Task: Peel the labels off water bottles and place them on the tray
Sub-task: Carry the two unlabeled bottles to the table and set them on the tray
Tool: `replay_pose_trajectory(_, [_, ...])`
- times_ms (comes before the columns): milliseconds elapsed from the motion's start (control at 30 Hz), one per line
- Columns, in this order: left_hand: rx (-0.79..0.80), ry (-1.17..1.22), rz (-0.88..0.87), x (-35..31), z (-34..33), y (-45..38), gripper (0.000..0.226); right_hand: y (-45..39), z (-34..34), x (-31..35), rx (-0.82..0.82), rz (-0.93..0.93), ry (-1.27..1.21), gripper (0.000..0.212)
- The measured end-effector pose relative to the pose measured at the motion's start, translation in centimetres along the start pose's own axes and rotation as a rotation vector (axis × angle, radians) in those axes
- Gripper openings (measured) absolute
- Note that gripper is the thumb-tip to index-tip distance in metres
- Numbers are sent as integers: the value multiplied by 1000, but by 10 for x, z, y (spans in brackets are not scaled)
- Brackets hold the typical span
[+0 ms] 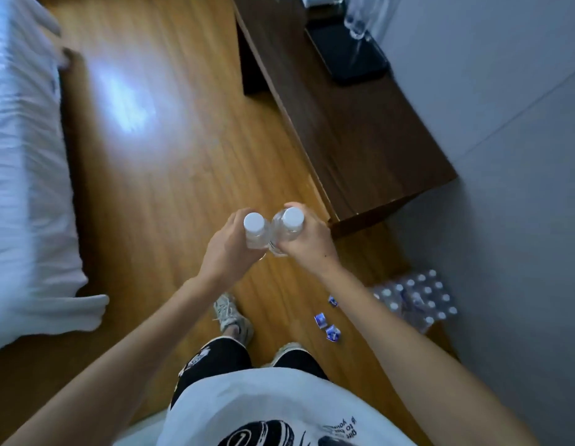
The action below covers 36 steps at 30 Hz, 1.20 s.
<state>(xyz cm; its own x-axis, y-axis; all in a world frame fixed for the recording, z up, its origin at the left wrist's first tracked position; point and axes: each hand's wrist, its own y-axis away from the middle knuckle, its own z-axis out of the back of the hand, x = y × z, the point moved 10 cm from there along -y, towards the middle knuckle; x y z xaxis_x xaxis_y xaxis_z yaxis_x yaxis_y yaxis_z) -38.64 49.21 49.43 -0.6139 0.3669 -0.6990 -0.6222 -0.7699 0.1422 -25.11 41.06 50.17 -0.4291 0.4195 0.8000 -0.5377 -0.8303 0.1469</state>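
Standing view, looking down at wood-plank floor (157,175). Left hand (230,244) wrapped around a clear plastic water bottle with white screw cap (254,231); right hand (307,239) wrapped around a second clear white-capped bottle (291,225). Both bottles upright, held in front of the body at about the same height, sides touching or just beside each other. Both look bare: transparent walls, no label visible on the parts not covered by fingers. Hands close together, each clamped on its own bottle.

On the floor to the right: three small crumpled blue-and-white labels (328,320), near a shrink-wrapped pack of white-capped bottles (418,297) against the grey wall (505,220). Dark brown wooden desk (360,140) ahead on the right, with a flat black tray (353,56) at its far end carrying clear glassware (360,20), blurred. White bed (22,156) on the left.
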Motion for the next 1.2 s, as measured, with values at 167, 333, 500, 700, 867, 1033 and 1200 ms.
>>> replay_pose_trajectory(167, [-117, -13, 121, 75, 83, -33, 58, -66, -80, 70, 110, 77, 5, 57])
replay_pose_trajectory(333, [-147, 11, 128, 130, 144, -87, 58, -137, -137, 123, 147, 100, 23, 55])
replay_pose_trajectory(500, [-147, 27, 112, 160, 192, -152, 53, -209, -167, 162, 157, 103, 41, 60])
replay_pose_trajectory(700, [-164, 38, 129, 178, 229, -246, 56, -306, -179, 193, 147, 121, 52, 65])
replay_pose_trajectory(867, [-154, 18, 117, 182, 246, -338, 60, -401, -183, 202, 166, 116, 48, 60])
replay_pose_trajectory(1033, [-198, 39, 163, 193, 275, -430, 61, -510, -191, 229, 237, 203, 65, 55])
replay_pose_trajectory(1200, [-280, 69, 202, 200, 321, -510, 58, -603, -194, 271, 251, 250, 71, 58])
